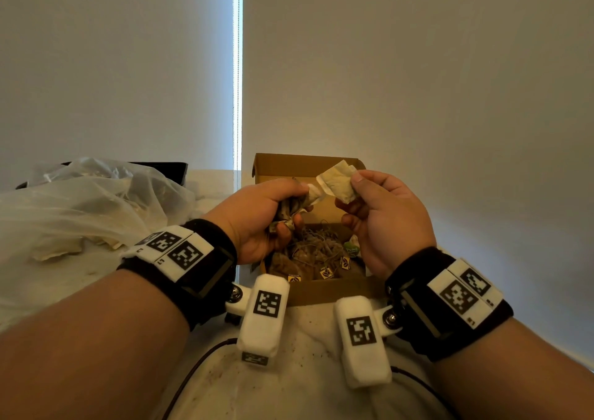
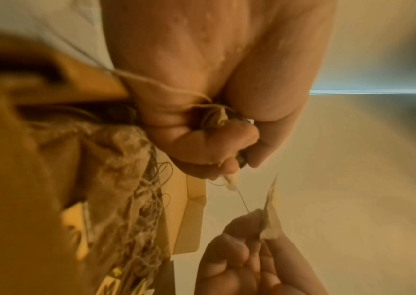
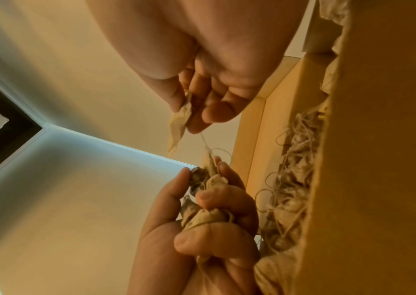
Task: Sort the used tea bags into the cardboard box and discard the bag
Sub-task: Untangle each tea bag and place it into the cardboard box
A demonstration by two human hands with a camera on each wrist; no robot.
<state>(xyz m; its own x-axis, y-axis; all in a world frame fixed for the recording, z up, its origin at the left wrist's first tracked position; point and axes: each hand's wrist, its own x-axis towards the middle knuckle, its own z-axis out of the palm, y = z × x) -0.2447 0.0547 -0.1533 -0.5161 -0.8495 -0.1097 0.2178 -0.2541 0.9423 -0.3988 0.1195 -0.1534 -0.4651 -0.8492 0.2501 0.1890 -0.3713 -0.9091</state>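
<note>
Both hands hover over the open cardboard box (image 1: 334,292), which holds several used tea bags (image 1: 316,254) with tangled strings and tags. My left hand (image 1: 273,213) grips a crumpled bunch of tea bags (image 1: 289,209) in its curled fingers (image 3: 209,237). My right hand (image 1: 382,213) pinches one pale flat tea bag (image 1: 337,183) between thumb and fingertips, up by the box's raised lid (image 1: 305,162). A thin string (image 3: 204,140) runs from this tea bag (image 3: 179,127) to the bunch (image 3: 207,215). The same string (image 2: 242,199) shows in the left wrist view.
A crumpled clear plastic bag (image 1: 80,207) lies on the white table (image 1: 225,384) to the left, with more pale tea bags (image 1: 54,250) at its mouth. A dark flat object (image 1: 175,170) sits behind it. Window blinds rise close behind the box. Tea crumbs speckle the table.
</note>
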